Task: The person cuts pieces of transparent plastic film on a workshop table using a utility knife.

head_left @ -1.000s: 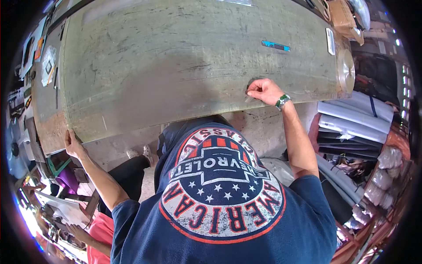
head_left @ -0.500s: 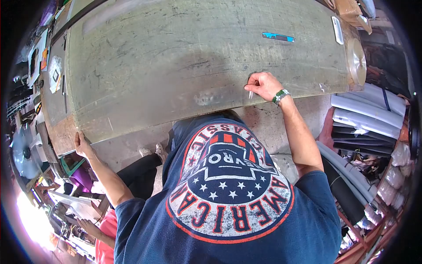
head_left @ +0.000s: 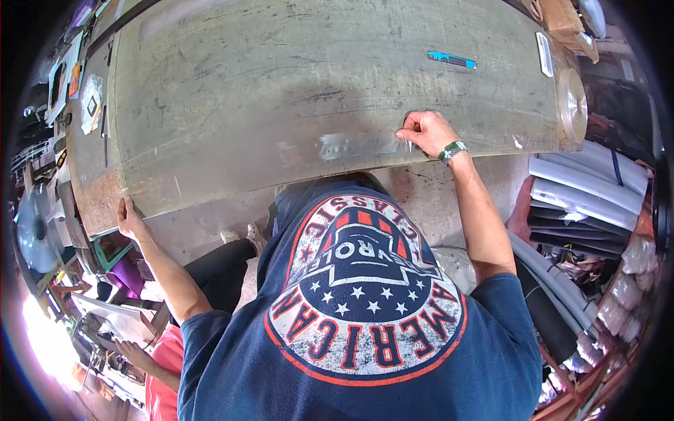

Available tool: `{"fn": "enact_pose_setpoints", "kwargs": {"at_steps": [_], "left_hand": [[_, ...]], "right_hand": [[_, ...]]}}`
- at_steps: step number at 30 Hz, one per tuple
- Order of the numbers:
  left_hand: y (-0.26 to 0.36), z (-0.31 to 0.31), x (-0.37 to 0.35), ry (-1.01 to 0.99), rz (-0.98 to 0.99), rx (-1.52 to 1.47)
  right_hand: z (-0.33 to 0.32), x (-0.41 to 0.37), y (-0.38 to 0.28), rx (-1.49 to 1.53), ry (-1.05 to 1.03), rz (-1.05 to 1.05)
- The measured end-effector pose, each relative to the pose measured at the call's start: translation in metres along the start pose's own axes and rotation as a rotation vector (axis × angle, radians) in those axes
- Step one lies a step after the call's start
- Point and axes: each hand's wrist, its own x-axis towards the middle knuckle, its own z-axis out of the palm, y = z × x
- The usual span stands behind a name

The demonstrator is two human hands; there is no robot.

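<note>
My right hand (head_left: 430, 133) is closed in a pinch just above the near edge of the worktable (head_left: 267, 77). A small whitish strip (head_left: 409, 146) sticks out below its fingertips. Far to the left, my left hand (head_left: 131, 220) has its thumb and fingers pressed together at the near left corner of the table's greenish surface; what they grip, if anything, I cannot tell. Beyond my right hand, a blue and black cutter knife (head_left: 453, 60) lies flat on the surface. Pale, shiny marks show near the front edge between my hands.
At the table's right end lie a roll of clear tape (head_left: 572, 105) and a narrow white strip (head_left: 545, 55). Wrapped rolls (head_left: 586, 179) are stacked to the right. A person in a red shirt (head_left: 163, 396) is at the lower left, near a fan (head_left: 38, 235).
The view has shifted slightly. My right hand sits a little farther from the table's near edge, still pinching. My left hand stays at the corner. The shiny marks between them look brighter.
</note>
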Motion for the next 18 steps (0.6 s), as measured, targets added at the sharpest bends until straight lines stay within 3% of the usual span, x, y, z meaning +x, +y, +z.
{"fn": "enact_pose_setpoints", "kwargs": {"at_steps": [14, 17, 18], "left_hand": [[-0.014, -0.007, 0.020, -0.033, -0.042, 0.049], [0.003, -0.003, 0.022, -0.031, 0.132, 0.245], [0.018, 0.004, 0.016, 0.110, 0.141, 0.432]], "right_hand": [[-0.003, 0.002, -0.010, -0.201, 0.098, 0.099], [-0.003, 0.003, -0.008, -0.205, 0.105, 0.075], [-0.002, 0.002, -0.007, -0.203, 0.109, 0.073]]}}
